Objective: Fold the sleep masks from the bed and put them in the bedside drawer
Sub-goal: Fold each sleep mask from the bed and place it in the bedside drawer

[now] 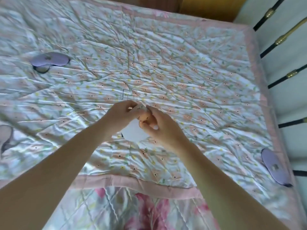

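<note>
Both hands meet over the middle of the floral quilt (149, 72). My left hand (122, 113) and my right hand (159, 125) pinch a white sleep mask (134, 131) with an orange print near its top edge; most of it hangs below my fingers. A lilac sleep mask (49, 61) lies flat at the far left of the bed, its dark strap showing beneath it. Another lilac sleep mask (274, 166) lies near the right edge of the bed. A pale mask-like shape (5, 136) sits at the left frame edge, partly cut off.
The quilt has a pink border (132, 181), with a pink flowered sheet (149, 211) below it near me. A black metal bed frame with brass fittings (285, 37) runs along the right side against a pale wall. Wooden furniture (207, 7) stands beyond the bed's far edge.
</note>
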